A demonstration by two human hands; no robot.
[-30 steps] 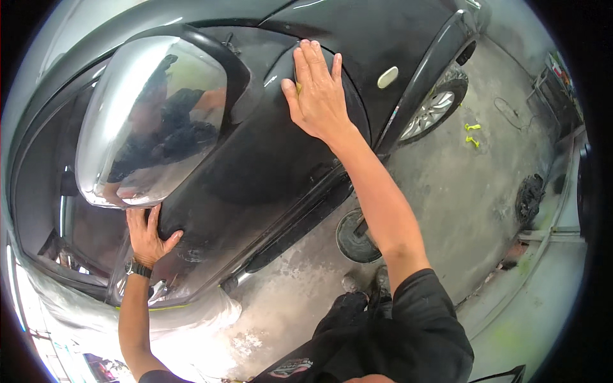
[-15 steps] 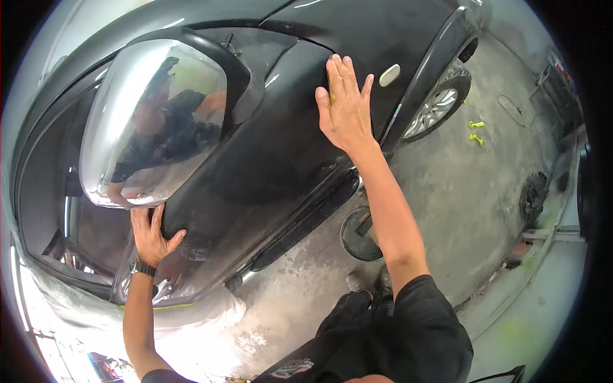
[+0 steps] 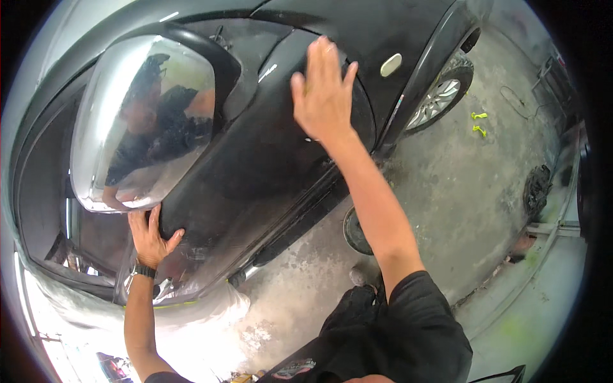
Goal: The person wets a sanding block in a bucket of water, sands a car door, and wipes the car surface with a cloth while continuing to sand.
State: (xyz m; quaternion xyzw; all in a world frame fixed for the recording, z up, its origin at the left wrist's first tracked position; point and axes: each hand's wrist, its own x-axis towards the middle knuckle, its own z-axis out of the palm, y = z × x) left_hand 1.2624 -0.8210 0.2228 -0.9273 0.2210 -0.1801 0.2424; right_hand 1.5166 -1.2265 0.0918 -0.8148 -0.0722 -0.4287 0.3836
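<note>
My right hand [image 3: 324, 99], blurred by motion, lies flat with fingers stretched on the upper front of a black car door [image 3: 255, 185]; a small yellow pad, mostly hidden, shows under it beside the thumb in the head view. My left hand [image 3: 151, 236] rests with spread fingers on the door, its fingertips against the lower edge of the large chrome side mirror [image 3: 140, 121], which reflects me. An oval side lamp [image 3: 391, 64] sits on the fender right of my right hand.
A wheel [image 3: 437, 102] stands at the upper right. On the concrete floor [image 3: 460, 210] lie a round dark object [image 3: 356, 231], yellow pieces [image 3: 479, 116], a loop of cable and a dark bundle [image 3: 537, 190]. Pale plastic sheeting [image 3: 211, 309] covers the lower left, beside a wall on the right.
My right hand slid down and right with the yellow pad, then back up and left. My left hand stayed by the mirror. The view shifted slightly.
</note>
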